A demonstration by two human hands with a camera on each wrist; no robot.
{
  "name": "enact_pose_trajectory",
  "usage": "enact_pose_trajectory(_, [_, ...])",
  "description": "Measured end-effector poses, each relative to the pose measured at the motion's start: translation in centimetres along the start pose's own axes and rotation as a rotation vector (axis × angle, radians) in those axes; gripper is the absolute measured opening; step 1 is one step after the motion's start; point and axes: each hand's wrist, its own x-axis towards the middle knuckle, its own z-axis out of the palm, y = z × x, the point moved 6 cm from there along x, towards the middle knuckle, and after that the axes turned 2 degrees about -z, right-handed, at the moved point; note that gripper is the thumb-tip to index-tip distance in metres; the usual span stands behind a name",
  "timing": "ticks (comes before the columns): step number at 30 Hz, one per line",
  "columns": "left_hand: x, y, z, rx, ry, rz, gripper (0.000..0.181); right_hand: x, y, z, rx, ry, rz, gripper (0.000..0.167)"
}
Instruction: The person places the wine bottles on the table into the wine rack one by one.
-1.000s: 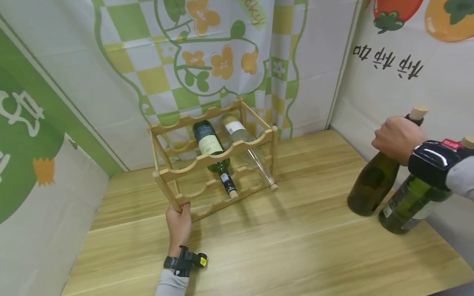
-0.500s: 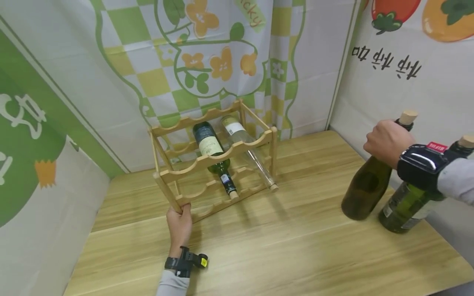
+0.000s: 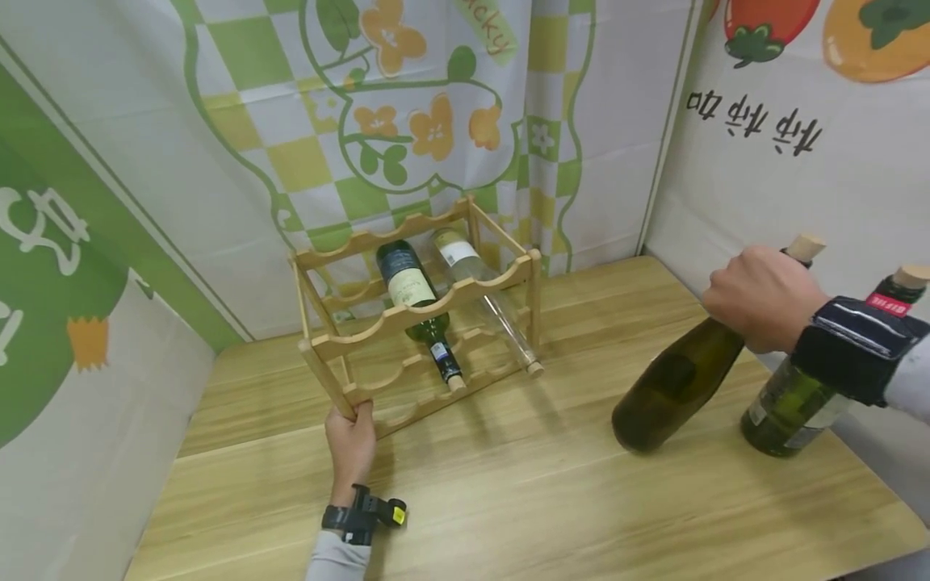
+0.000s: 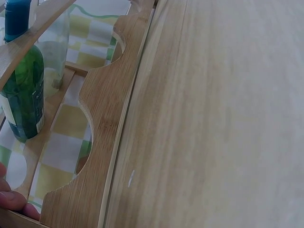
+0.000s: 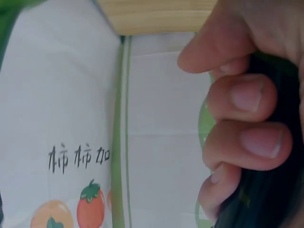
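My left hand (image 3: 352,448) grips the lower front left corner of a wooden wine rack (image 3: 407,319); a few of its fingers (image 4: 12,198) show at the edge of the left wrist view. Two corked bottles lie in the rack's upper tier, necks toward me: a green wine bottle (image 3: 410,282) with a cream label and a clear bottle (image 3: 465,262). On the right, my right hand (image 3: 766,298) holds a dark corked wine bottle (image 3: 676,383) by the neck, tilted with its base to the left. In the right wrist view the fingers curl round the dark neck (image 5: 270,180).
A second green wine bottle (image 3: 792,407) stands upright behind my right wrist, near the right edge of the wooden table (image 3: 508,500). A checked curtain (image 3: 305,153) hangs behind the rack, and a printed white wall (image 3: 763,194) rises at the right.
My right hand has moved a little left and down. The dark bottle's base has swung left, away from the standing bottle, and tilts more. The left hand and rack stay in place.
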Motion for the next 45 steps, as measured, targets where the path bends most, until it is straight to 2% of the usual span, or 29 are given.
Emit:
enact_pose_trajectory(7, [0.0, -0.1, 0.0, 0.005, 0.003, -0.001, 0.033, 0.0, -1.4, -0.3, 0.178, 0.016, 0.026, 0.035])
enact_pose_trajectory(16, [-0.2, 0.0, 0.1, -0.035, -0.011, -0.039, 0.035, -0.4, -3.5, 0.4, 0.398, 0.075, 0.093, 0.032])
enact_pose_trajectory(23, [-0.1, -0.3, 0.1, -0.047, -0.028, -0.055, 0.035, -0.4, -6.7, 1.3, 0.481, 0.166, 0.146, 0.034])
enact_pose_trajectory(28, [-0.2, -0.1, 0.1, -0.033, -0.022, -0.03, 0.034, -0.3, -8.9, 1.6, 0.512, 0.246, 0.178, 0.041])
enact_pose_trajectory(33, [-0.1, 0.3, -0.3, -0.035, -0.022, -0.002, 0.035, -0.1, -11.1, 1.8, 0.538, 0.313, 0.199, 0.025])
enact_pose_trajectory(38, [0.1, 0.3, -0.6, -0.046, -0.035, -0.034, 0.033, -0.1, -13.3, 2.4, 0.578, 0.375, 0.235, 0.023])
enact_pose_trajectory(40, [0.0, 0.3, -0.6, -0.031, -0.059, -0.057, 0.028, -0.1, -14.1, 2.8, 0.599, 0.379, 0.252, 0.029])
enact_pose_trajectory(43, [-0.3, 0.2, -0.7, 0.033, -0.113, -0.091, 0.01, 0.0, -14.9, 3.1, 0.626, 0.387, 0.266, 0.038])
enact_pose_trajectory(45, [-0.9, 0.4, -1.2, 0.106, -0.143, -0.114, 0.023, 0.2, -15.4, 3.1, 0.631, 0.394, 0.27, 0.041])
